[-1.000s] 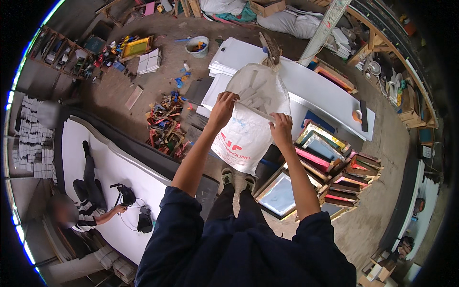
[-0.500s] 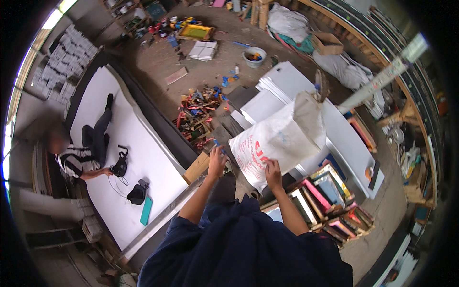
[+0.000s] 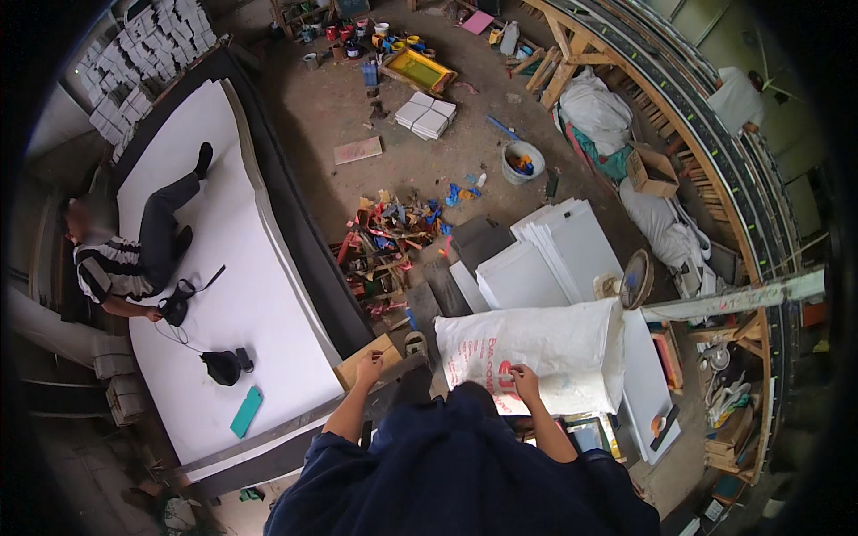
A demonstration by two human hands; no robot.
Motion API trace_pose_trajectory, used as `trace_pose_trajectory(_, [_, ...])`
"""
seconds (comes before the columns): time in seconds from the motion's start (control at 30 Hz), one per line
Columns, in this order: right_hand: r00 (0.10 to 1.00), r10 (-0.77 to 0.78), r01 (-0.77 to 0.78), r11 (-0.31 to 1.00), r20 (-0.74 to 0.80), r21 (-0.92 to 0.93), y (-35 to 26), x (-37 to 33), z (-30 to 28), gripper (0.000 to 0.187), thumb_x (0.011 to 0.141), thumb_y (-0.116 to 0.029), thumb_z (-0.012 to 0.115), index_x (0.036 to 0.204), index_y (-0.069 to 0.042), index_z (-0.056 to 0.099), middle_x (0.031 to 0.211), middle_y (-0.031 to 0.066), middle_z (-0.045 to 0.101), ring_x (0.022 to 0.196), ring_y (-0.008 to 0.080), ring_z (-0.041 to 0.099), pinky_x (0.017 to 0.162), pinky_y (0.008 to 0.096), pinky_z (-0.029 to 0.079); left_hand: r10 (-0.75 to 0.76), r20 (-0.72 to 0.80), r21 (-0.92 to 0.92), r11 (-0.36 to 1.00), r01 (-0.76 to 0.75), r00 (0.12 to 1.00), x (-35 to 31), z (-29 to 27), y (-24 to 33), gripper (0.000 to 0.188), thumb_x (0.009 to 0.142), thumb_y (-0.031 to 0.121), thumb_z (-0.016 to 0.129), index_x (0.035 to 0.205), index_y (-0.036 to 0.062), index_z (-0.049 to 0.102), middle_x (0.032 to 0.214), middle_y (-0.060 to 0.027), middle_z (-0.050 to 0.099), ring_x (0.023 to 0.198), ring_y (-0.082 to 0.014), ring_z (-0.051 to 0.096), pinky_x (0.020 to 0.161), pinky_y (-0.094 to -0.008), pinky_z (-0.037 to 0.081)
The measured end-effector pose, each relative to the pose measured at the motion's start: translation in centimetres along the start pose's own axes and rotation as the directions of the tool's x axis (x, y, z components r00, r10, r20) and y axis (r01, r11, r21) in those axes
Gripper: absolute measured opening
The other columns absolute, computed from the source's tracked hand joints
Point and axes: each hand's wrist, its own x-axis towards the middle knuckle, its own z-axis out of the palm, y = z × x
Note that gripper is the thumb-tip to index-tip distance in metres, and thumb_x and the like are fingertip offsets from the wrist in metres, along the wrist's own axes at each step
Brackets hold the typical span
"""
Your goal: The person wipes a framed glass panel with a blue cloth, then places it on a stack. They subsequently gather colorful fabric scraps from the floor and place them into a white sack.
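A white woven sack (image 3: 554,348) with red print lies across the boards and frames in front of me, its wider end to the right. My right hand (image 3: 525,382) is over the sack's near side with thumb and fingers pinched together. Anything between those fingertips is too small to make out, and I cannot tell whether they touch the sack. Left of the sack, my left hand (image 3: 369,368) is apart from it, above a wooden board (image 3: 357,361). Its fingers are curled in, and what they may hold is hidden.
A person (image 3: 134,255) sits on the large white sheets (image 3: 201,357) at left, near a black bag (image 3: 223,367). Scrap pieces (image 3: 384,246) lie heaped ahead. White boards (image 3: 545,259) are stacked behind the sack, near a bucket (image 3: 523,163). A pole (image 3: 733,297) crosses at right.
The sack has gone from tilted up to lying flatter. My left hand has moved left, away from it, and my right hand has shifted lower in view. The view has tilted too.
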Motion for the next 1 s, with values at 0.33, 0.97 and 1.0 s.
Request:
trace_pose_trajectory(0.33, [0.991,-0.074,0.083,0.993,-0.108,0.081,-8.2,7.9,-2.9,0.020,0.083,-0.007,0.045,0.092,0.000,0.061,0.080,0.0115,0.063,0.067,0.0170,0.061,0.062,0.0274,0.050,0.036,-0.053,-0.013,0.999,-0.036,0.998,4.2,-2.1,5.8,0.023,0.080,0.015,0.052,0.098,0.0017,0.057,0.090,-0.0165,0.061,0.083,-0.0278,0.060,0.073,-0.0352,0.046])
trace_pose_trajectory(0.97, [0.990,-0.011,0.021,0.997,0.137,-0.073,-13.7,45.6,-4.6,0.018,0.083,-0.006,0.045,0.088,0.000,0.061,0.072,0.0096,0.061,0.062,0.0142,0.059,0.056,0.0276,0.050,-0.181,-0.258,-0.029,0.983,0.179,0.949,25.4,-3.9,12.5,0.021,0.079,0.017,0.055,0.095,0.0044,0.059,0.089,-0.0157,0.062,0.086,-0.0298,0.060,0.075,-0.0370,0.046])
trace_pose_trajectory(1.0, [0.992,0.040,-0.033,0.998,0.121,-0.057,-14.0,47.2,-5.2,0.017,0.083,-0.006,0.045,0.088,0.000,0.061,0.071,0.0100,0.061,0.060,0.0144,0.058,0.055,0.0273,0.050,-0.131,-0.276,-0.028,0.991,0.128,0.952,27.8,-3.5,14.1,0.021,0.079,0.017,0.054,0.096,0.0039,0.058,0.089,-0.0168,0.061,0.085,-0.0311,0.059,0.074,-0.0377,0.046])
